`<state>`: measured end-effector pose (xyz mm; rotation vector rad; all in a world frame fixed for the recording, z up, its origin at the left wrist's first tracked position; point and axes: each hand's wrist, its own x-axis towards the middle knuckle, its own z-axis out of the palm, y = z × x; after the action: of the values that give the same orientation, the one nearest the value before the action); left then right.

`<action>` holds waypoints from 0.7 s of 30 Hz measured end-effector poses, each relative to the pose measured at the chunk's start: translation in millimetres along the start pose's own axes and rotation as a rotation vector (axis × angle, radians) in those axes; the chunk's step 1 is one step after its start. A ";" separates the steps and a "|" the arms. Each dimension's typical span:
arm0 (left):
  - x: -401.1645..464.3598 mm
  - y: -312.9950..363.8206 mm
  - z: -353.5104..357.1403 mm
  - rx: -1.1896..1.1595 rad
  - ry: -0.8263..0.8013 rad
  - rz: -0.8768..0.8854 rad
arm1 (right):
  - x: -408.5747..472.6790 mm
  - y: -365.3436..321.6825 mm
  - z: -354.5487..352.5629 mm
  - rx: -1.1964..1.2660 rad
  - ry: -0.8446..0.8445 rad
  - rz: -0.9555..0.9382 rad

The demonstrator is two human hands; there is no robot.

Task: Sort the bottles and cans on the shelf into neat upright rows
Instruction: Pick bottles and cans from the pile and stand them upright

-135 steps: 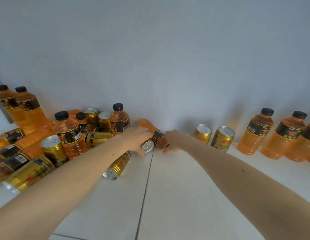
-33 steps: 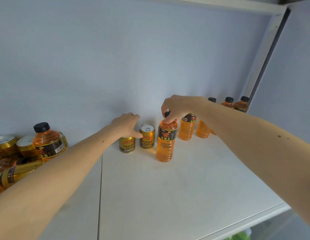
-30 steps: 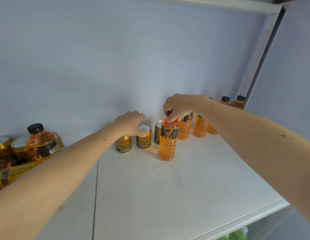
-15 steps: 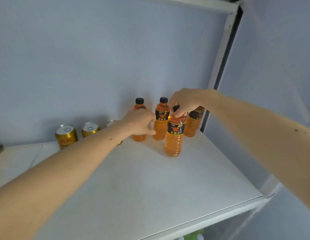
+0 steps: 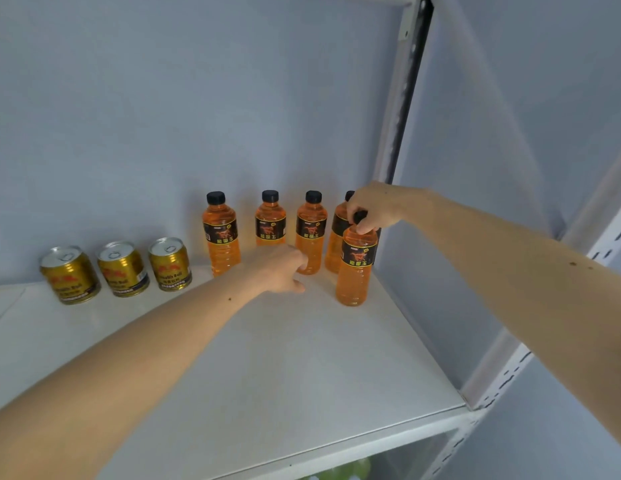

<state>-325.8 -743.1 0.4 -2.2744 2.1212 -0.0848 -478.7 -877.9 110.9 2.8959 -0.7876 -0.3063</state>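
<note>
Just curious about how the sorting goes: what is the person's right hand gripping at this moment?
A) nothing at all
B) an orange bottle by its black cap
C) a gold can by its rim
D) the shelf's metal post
B: the right hand curls round the cap of the front orange bottle, which stands upright on the shelf.

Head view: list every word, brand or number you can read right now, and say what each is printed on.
"能量王": black label of the front bottle that the right hand grips by its cap.
"能量王": labels of the back-row bottles, smaller and less sharp.
"Health Bull", blurred, uncertain: right gold can.
Red characters on all three cans: unreadable.
Small print on every label: too small.
</note>
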 end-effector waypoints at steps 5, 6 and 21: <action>-2.1 3.6 6.1 0.007 -0.048 -0.019 | 0.2 2.6 2.6 0.003 0.020 0.002; -3.0 3.4 6.5 0.008 -0.048 -0.023 | 0.8 2.4 3.1 -0.005 0.021 0.006; -42.1 -41.6 -3.4 0.036 -0.009 -0.115 | 3.5 -44.7 -26.1 -0.227 0.192 0.070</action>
<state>-287.5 -698.2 5.4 -2.3698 1.9677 -0.1144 -448.0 -839.7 128.0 2.6314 -0.7658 -0.1000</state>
